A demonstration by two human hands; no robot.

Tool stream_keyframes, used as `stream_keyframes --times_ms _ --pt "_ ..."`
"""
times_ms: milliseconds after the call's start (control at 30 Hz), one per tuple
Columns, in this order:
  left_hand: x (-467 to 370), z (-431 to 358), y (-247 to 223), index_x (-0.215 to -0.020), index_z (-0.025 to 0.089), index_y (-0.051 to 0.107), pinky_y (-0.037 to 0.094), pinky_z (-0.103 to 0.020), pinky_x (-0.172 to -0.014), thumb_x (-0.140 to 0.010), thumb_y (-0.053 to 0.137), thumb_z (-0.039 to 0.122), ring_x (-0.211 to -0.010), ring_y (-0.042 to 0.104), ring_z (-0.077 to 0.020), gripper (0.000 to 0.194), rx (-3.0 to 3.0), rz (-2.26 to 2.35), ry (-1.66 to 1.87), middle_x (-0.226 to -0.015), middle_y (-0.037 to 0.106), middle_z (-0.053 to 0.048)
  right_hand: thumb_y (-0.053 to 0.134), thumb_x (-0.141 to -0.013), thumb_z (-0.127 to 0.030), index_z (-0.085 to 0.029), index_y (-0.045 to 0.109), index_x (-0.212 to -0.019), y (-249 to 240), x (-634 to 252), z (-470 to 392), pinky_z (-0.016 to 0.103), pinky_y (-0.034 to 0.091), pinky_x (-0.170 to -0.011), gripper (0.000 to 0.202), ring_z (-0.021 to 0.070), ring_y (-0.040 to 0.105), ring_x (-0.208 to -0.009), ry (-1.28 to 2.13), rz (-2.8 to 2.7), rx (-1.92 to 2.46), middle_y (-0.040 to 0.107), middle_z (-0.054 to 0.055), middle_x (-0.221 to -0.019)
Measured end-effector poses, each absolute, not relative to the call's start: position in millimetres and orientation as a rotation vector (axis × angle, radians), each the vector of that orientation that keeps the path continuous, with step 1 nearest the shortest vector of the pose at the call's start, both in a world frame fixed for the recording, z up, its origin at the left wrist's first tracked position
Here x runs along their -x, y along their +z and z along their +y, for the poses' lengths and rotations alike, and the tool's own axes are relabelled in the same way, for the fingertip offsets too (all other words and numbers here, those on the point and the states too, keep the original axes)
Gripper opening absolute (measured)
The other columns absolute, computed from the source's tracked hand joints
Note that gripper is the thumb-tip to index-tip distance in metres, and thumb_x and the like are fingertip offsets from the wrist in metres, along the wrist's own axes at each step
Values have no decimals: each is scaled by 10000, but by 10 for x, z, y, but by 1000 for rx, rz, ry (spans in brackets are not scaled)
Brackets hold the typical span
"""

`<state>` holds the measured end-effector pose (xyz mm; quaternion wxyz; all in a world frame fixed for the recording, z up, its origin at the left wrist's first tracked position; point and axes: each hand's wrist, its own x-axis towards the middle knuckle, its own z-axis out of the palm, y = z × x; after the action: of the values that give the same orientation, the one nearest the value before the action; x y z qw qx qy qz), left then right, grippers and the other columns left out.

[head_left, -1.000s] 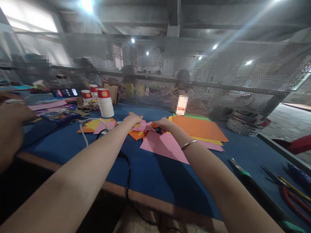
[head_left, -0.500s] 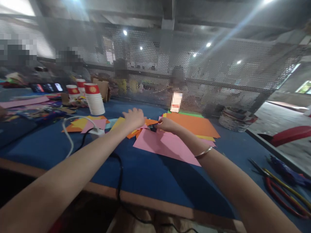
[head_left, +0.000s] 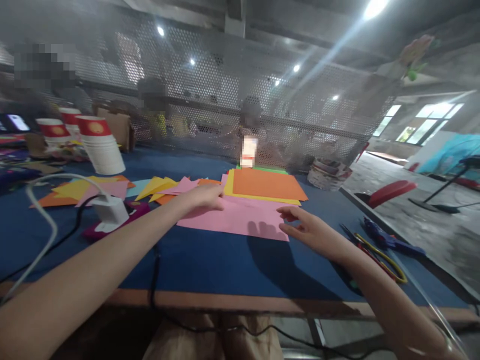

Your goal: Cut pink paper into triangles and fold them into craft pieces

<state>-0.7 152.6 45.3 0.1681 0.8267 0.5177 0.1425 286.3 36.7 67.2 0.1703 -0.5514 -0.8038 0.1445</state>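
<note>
Head view: the left hand point(head_left: 210, 196) reaches across a pink sheet point(head_left: 240, 220) on the blue-topped counter point(head_left: 202, 267), palm down, its fingertips by the near left corner of a stack of coloured sheets point(head_left: 268, 184). Its fingers are small and partly hidden from this angle, so I cannot tell whether its grip is closed on any paper or merely resting there. The right hand point(head_left: 298, 224) is by the right end of the pink sheet, its grip released, thumb and fingers spread with nothing between them; its shadow falls across the sheet and the counter.

The pink sheet lies flat in front of the stack, which shows orange on top, with yellow and green edges below. Just left of it, beyond the left forearm, lie folded yellow, pink and orange papers point(head_left: 159, 186), and farther left a second group of coloured papers point(head_left: 80, 191). Near these, a white plug point(head_left: 114, 212) sits in a purple power strip point(head_left: 139, 209). Behind stand red-and-white paper cups point(head_left: 105, 152). To the right are a tool with yellow and red handles point(head_left: 384, 260), a blue tool point(head_left: 395, 240) and, farther back, a round container point(head_left: 328, 175).
</note>
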Motion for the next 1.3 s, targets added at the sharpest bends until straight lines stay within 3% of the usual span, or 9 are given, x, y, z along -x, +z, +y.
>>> stream_keyframes --times_ms 367,467,567,767,867,967,1067,1133,1300 --pt "-38 1573 709 -594 229 611 357 -244 -581 -608 567 258 -607 511 -152 54 -2217 1111 302 -643 596 0 598 -809 -232 -269 196 -1476 206 -2982 -176 577 359 -1007 780 354 330 -1317 -264 -2152 1602 343 144 -1439" --pt "-62 1583 719 -646 237 658 380 -251 -567 -630 574 268 -582 531 -155 91 -2176 1052 201 -643 614 -6 514 -770 -63 -272 292 -1447 222 -2986 -174 573 295 -1041 743 348 267 -1355 -411 -2127 1563 277 145 -1487" --pt "-97 1595 698 -629 234 665 399 -263 -574 -630 583 254 -573 546 -167 84 -2172 1035 100 -631 622 -16 454 -714 31 -277 504 -1305 256 -3013 -194 521 288 -1042 669 312 293 -1355 -516 -2216 1437 395 99 -1448" --pt "-246 1622 613 -634 222 657 428 -318 -725 -619 606 192 -772 614 -248 62 -2301 1216 195 -736 665 -53 464 -887 -110 -312 664 -1015 196 -2949 -265 453 237 -1039 312 236 497 -1211 -448 -2330 1145 679 -36 -1154" --pt "-358 1277 553 -998 237 684 411 -370 -909 -710 589 257 -1139 542 -315 304 -2343 1287 315 -1166 649 -97 418 -963 -244 -319 643 -1103 98 -2868 -302 402 343 -941 276 206 590 -1056 -270 -2344 1157 702 -37 -1103" --pt "-455 651 413 -1329 303 510 316 -377 -1086 -840 512 402 -1321 425 -268 499 -2513 1107 403 -1436 471 -40 380 -973 -254 -276 620 -1170 11 -2813 -337 352 443 -838 311 188 630 -953 -117 -2354 1145 712 4 -1084" --pt "-522 103 194 -1490 325 212 402 -322 -1062 -764 652 462 -1308 457 -229 860 -2702 818 425 -1462 428 -33 425 -936 -186 -244 620 -1174 -17 -2798 -358 326 495 -822 313 177 646 -972 -128 -2318 1124 716 17 -1088" --pt "-549 -78 39 -1507 283 147 442 -296 -1042 -775 642 482 -1258 515 -209 907 -2792 871 649 -1387 519 -43 436 -934 -179 -231 636 -1140 4 -2792 -358 300 514 -788 292 153 665 -938 -188 -2297 1070 729 7 -1052" --pt "-528 -117 -201 -1208 195 579 378 -194 -1069 -817 414 71 -1130 605 -97 442 -2988 901 1040 -1190 672 30 392 -977 -137 -194 679 -1042 95 -2737 -345 214 486 -777 300 91 685 -840 -245 -2284 1011 748 -35 -954"
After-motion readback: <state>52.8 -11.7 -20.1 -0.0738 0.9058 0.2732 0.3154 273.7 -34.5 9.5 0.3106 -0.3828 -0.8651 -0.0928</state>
